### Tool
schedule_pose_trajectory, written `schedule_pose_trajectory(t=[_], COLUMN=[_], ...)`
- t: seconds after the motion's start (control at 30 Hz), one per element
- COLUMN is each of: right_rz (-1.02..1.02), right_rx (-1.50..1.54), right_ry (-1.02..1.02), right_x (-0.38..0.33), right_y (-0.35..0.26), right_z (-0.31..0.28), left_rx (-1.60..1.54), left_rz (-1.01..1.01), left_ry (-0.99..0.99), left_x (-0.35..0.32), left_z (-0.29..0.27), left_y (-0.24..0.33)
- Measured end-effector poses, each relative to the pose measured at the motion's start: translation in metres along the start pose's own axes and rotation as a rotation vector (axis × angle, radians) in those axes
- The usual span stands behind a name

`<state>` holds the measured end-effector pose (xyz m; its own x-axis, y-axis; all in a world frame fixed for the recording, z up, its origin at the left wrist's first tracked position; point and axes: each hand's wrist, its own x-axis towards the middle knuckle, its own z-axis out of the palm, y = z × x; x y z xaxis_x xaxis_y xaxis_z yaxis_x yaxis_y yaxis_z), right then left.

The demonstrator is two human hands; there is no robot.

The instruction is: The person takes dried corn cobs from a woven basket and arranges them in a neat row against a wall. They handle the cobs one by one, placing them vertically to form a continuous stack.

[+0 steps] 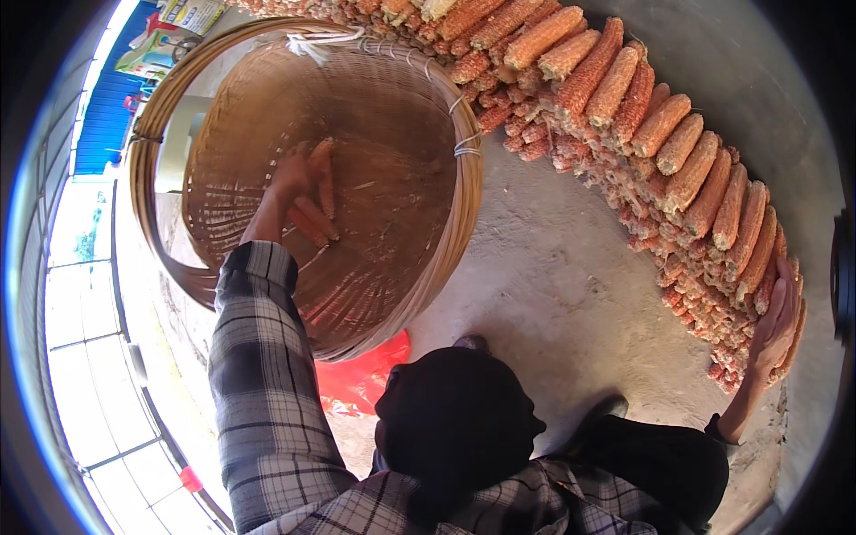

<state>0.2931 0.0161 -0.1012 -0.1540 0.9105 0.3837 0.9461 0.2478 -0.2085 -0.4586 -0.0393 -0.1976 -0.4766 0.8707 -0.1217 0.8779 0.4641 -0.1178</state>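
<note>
Woven cane basket point(392, 259), rough concrete floor point(553, 294).

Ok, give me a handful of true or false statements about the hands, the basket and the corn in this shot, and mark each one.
1. The left hand is inside the woven basket. True.
2. The left hand is empty. False: it holds a few orange corn cobs in its grip.
3. The right hand rests on the row of stacked corn cobs. True, at the row's near end.
4. The basket is full of corn. False: apart from the cobs in the left hand, its inside shows bare weave.
5. The stacked cobs lie on a green tarp. False: they lie on a grey concrete floor.
</note>
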Motion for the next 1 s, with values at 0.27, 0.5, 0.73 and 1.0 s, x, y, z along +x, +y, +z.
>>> schedule_pose_trajectory(t=[0.27,0.5,0.73,1.0], right_rz=[0.034,0.037,0.09,0.068], right_rx=[-0.023,-0.084,-0.057,-0.049], right_ry=[0.021,0.085,0.107,0.189], right_x=[0.003,0.001,-0.006,-0.007], right_y=[-0.016,-0.02,-0.02,-0.021], right_z=[-0.003,-0.005,-0.002,0.001], left_rx=[-0.28,-0.395,-1.126,-1.609], left_rz=[-0.228,-0.151,0.035,0.25], left_ry=[-0.208,-0.252,-0.054,-0.181], left_x=[0.005,-0.013,-0.077,-0.127], left_z=[0.025,0.015,-0.125,-0.225], left_y=[0.019,0.056,0.111,0.176])
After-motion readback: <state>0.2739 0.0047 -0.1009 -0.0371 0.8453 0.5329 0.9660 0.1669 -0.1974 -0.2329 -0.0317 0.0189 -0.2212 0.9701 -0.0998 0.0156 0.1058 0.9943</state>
